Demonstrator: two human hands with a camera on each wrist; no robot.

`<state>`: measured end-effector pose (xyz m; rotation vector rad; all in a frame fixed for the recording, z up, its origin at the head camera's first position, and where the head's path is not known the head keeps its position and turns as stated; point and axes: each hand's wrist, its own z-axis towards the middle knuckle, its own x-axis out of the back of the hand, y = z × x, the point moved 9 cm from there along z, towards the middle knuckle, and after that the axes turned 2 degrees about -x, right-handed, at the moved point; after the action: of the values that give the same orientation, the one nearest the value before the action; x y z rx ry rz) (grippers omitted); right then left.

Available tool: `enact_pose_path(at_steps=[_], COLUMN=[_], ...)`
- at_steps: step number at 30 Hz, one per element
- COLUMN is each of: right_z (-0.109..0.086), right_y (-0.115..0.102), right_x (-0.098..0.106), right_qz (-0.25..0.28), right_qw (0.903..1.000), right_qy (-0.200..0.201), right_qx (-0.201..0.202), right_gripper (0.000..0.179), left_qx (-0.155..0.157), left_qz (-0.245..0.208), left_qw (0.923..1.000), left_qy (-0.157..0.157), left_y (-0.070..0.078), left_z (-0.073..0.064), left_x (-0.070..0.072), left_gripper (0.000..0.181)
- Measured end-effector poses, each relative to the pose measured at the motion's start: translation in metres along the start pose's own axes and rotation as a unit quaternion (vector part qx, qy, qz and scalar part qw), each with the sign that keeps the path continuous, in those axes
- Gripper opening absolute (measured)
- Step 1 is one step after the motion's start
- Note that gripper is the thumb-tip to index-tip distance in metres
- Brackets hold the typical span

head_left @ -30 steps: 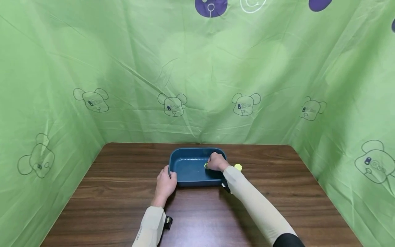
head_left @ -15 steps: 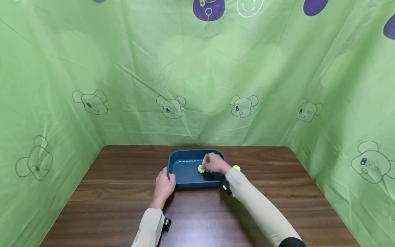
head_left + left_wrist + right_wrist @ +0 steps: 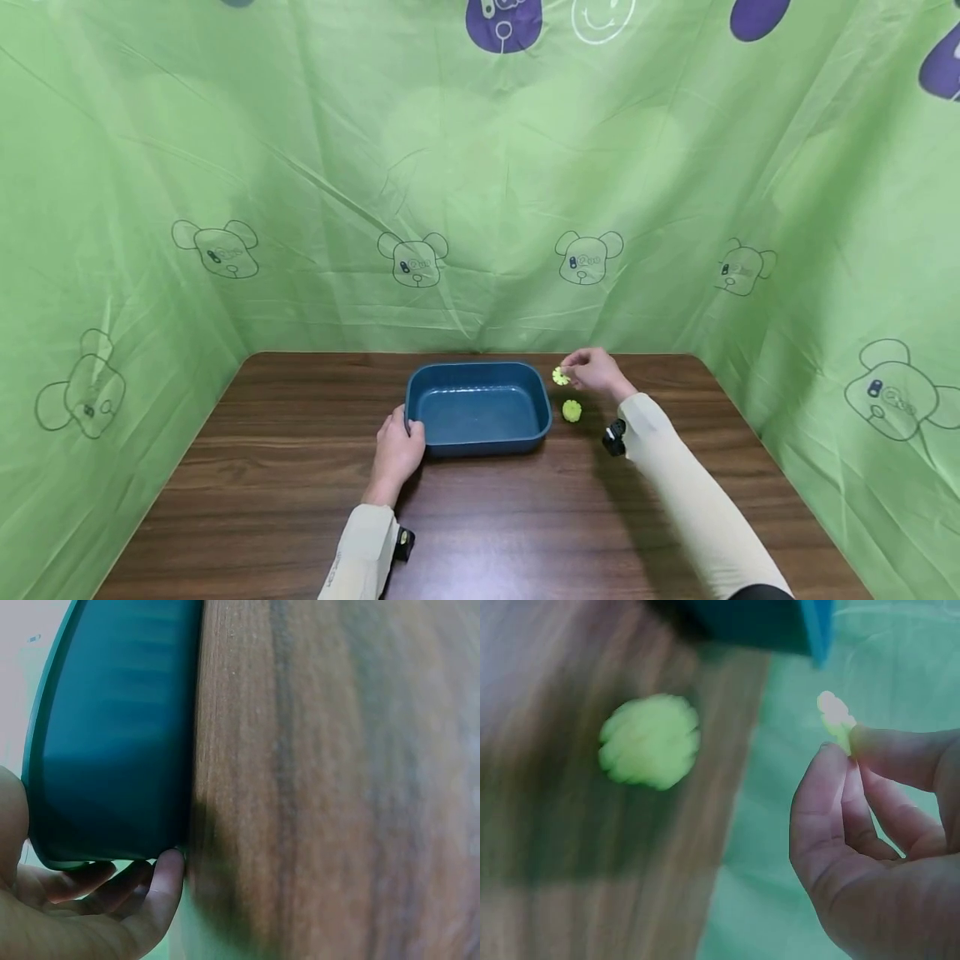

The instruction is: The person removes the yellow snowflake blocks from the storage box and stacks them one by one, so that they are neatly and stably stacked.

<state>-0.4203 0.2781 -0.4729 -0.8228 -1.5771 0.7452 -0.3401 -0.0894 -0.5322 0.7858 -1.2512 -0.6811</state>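
Observation:
A dark blue rectangular plastic bin stands on the table, its inner floor in plain sight. My left hand grips its left end near the front corner; in the left wrist view the thumb lies at the rim and the fingers bend against the outer wall. To the right of the bin, my right hand pinches a small yellow-green flower-shaped piece between thumb and fingertips, raised above the table. Below it on the tabletop sits a similar scalloped yellow-green piece, seemingly a stack, blurred in the right wrist view.
The brown wood-grain table runs up to a green cloth backdrop printed with bear heads, which also hangs along both sides. The bin lies near the table's back edge.
My right hand has lifted the pinched flower-shaped piece out of the bin and carried it right, to above and behind the other piece. The left hand stays on the bin.

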Motion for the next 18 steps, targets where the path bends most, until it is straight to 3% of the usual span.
enact_pose_path(at_steps=[6, 18], right_z=[-0.003, -0.01], right_y=[0.027, 0.055], right_x=[0.006, 0.001], right_qz=[-0.025, -0.025], right_qw=[0.9996, 0.9991], right_qy=[0.0, -0.013], right_qx=[-0.012, -0.031], right_gripper=[0.019, 0.016], left_qx=[-0.008, 0.005], left_qz=[0.002, -0.006], left_qw=[1.0, 0.9999], left_qy=[-0.001, -0.013], left_y=[0.001, 0.004], left_z=[0.002, 0.0], left_x=[0.0, -0.001], left_gripper=[0.047, 0.048])
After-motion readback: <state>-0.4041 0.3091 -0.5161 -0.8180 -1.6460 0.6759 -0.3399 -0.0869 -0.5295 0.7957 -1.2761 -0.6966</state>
